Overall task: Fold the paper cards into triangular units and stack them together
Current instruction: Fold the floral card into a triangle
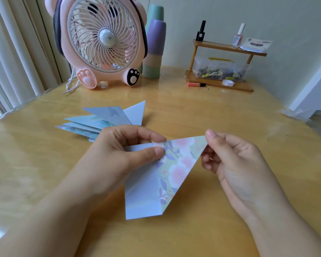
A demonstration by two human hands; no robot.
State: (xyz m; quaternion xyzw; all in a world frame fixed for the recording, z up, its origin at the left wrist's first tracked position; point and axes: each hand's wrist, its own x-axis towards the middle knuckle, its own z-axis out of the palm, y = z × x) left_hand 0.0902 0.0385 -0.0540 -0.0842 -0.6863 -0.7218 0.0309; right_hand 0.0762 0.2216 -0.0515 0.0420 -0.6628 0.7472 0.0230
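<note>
Head view: floral card (176,169) pinched between left hand (119,154) and right hand (235,164) fingers; folded stack (107,119) lies far-left, nearer left hand.

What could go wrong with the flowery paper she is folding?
1. The floral card is held in the air, pinched only by the left hand and the right hand at its top edge, so the fold might come out crooked.
2. The pile of folded triangles looks loosely fanned; adding one carelessly could scatter it.
</note>
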